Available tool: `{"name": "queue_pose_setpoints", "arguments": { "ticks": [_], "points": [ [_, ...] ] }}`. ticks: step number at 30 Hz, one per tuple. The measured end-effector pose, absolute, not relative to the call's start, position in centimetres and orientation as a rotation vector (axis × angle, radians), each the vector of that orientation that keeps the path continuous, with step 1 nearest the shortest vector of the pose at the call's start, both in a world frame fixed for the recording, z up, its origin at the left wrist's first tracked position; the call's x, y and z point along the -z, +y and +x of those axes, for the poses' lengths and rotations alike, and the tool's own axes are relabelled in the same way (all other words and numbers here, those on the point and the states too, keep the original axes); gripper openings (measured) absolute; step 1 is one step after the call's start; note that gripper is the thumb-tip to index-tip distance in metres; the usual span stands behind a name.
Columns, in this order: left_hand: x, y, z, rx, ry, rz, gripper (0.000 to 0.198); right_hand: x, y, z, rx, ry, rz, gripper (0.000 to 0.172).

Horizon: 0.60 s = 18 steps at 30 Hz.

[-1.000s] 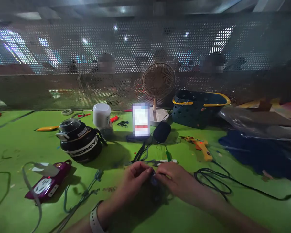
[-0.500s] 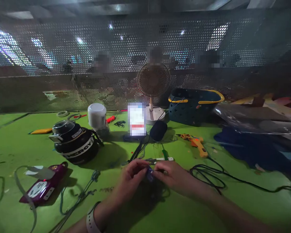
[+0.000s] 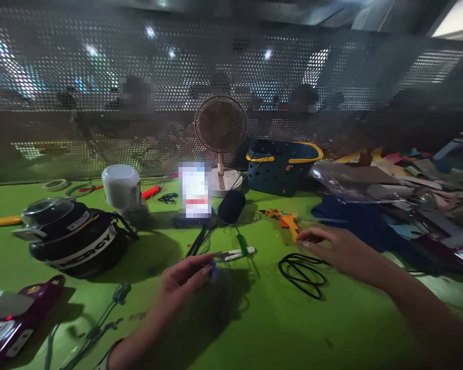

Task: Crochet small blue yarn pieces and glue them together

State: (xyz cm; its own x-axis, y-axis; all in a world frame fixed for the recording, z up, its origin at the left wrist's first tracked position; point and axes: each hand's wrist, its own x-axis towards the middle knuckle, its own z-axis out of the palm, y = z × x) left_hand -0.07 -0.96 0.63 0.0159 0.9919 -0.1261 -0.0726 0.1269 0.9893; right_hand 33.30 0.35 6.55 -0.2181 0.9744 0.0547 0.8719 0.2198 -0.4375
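Observation:
My left hand [image 3: 183, 285] pinches a small purple, partly see-through piece [image 3: 213, 268] between thumb and fingertips, low over the green table. Its exact kind is too blurred to make out. Over to the right, my right hand [image 3: 332, 249] has its fingertips closed at the lower end of the handle of an orange hot glue gun [image 3: 287, 222], which lies on its side. The gun's coiled black cord [image 3: 303, 277] lies below that hand. Just beyond the left fingertips are white-handled snips [image 3: 237, 254] and a green-handled tool [image 3: 241, 243].
A black bottle [image 3: 77, 241], a white tub [image 3: 121, 185] and a purple power strip [image 3: 23, 318] stand left. A lit phone [image 3: 195, 190], a fan [image 3: 221, 126], a dark yarn spool [image 3: 232, 206] and a basket [image 3: 273, 172] stand behind. Dark blue fabric [image 3: 355, 216] lies right.
My right hand has let go of the purple piece and moved right to the glue gun's handle. My left hand keeps the piece. The view has turned to the right.

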Motion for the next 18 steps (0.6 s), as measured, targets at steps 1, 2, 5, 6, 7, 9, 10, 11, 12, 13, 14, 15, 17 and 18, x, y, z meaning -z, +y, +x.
{"name": "queue_pose_setpoints", "arguments": {
  "ticks": [1,2,5,6,7,9,10,11,12,13,14,15,17,18],
  "points": [
    [-0.8,-0.9,-0.1,-1.146,1.22,1.056,0.03,-6.2,0.4,34.2,-0.447,-2.209,-1.767,0.024],
    [-0.9,-0.9,-0.1,-1.154,1.235,1.043,0.032,-6.0,0.5,34.7,-0.427,-2.226,-1.8,0.024],
    [-1.2,-0.6,-0.5,-1.167,1.259,0.999,0.036,-6.1,1.1,34.9,-0.311,-2.214,-1.9,0.029],
    [-1.2,-0.5,-0.6,-1.165,1.259,0.987,0.036,-6.4,1.4,34.7,-0.268,-2.202,-1.922,0.03],
    [-1.3,-0.4,-0.8,-1.162,1.257,0.976,0.037,-6.9,1.6,34.5,-0.228,-2.197,-1.934,0.03],
    [-1.4,-0.1,-1.1,-1.159,1.259,0.953,0.039,-7.8,2.1,34.2,-0.191,-2.215,-1.926,0.031],
    [-1.4,0.0,-1.2,-1.164,1.264,0.94,0.04,-8.1,2.3,34.2,-0.192,-2.236,-1.907,0.031],
    [-1.4,0.0,-1.2,-1.178,1.27,0.926,0.04,-8.1,2.5,34.1,-0.202,-2.266,-1.88,0.031],
    [-1.4,0.1,-1.2,-1.194,1.276,0.915,0.04,-8.0,2.6,34.1,-0.213,-2.297,-1.853,0.029],
    [-1.4,0.1,-1.2,-1.211,1.281,0.908,0.04,-7.7,2.8,33.9,-0.22,-2.329,-1.825,0.028],
    [-1.3,0.1,-1.2,-1.229,1.288,0.905,0.039,-7.3,2.9,33.7,-0.222,-2.366,-1.79,0.026],
    [-1.3,0.1,-1.2,-1.239,1.293,0.907,0.039,-6.9,3.0,33.2,-0.217,-2.401,-1.756,0.024],
    [-1.2,0.1,-1.2,-1.228,1.296,0.921,0.039,-5.9,3.1,31.7,-0.202,-2.475,-1.659,0.022],
    [-1.2,0.1,-1.2,-1.212,1.294,0.931,0.039,-5.5,3.2,30.5,-0.208,-2.503,-1.606,0.021]
  ]
}}
